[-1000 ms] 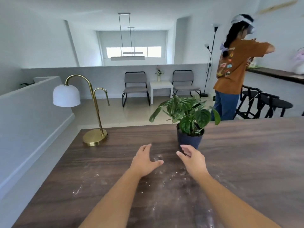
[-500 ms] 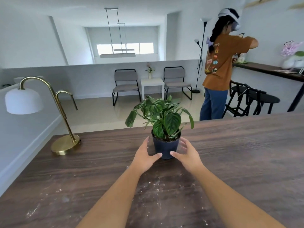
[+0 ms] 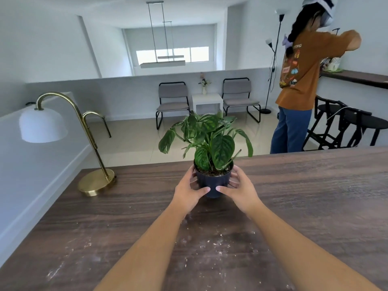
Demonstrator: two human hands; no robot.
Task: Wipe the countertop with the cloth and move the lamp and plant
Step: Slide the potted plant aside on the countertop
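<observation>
A green leafy plant [image 3: 210, 141] in a dark blue pot [image 3: 212, 184] stands near the far edge of the dark wooden countertop [image 3: 304, 196]. My left hand [image 3: 188, 191] wraps the pot's left side and my right hand [image 3: 239, 190] its right side, thumbs meeting in front. A brass lamp [image 3: 84, 131] with a white dome shade stands at the far left corner, its round base on the wood. White powdery specks lie on the countertop near my forearms. No cloth is in view.
A white ledge [image 3: 31, 169] runs along the countertop's left side. Beyond the far edge, a person in an orange shirt [image 3: 302, 74] stands by black stools [image 3: 344, 127] and a wall shelf. Two chairs and a small white table sit further back.
Both hands reached forward from open above the countertop and closed around the pot from either side. The view shifted, bringing the plant to the centre.
</observation>
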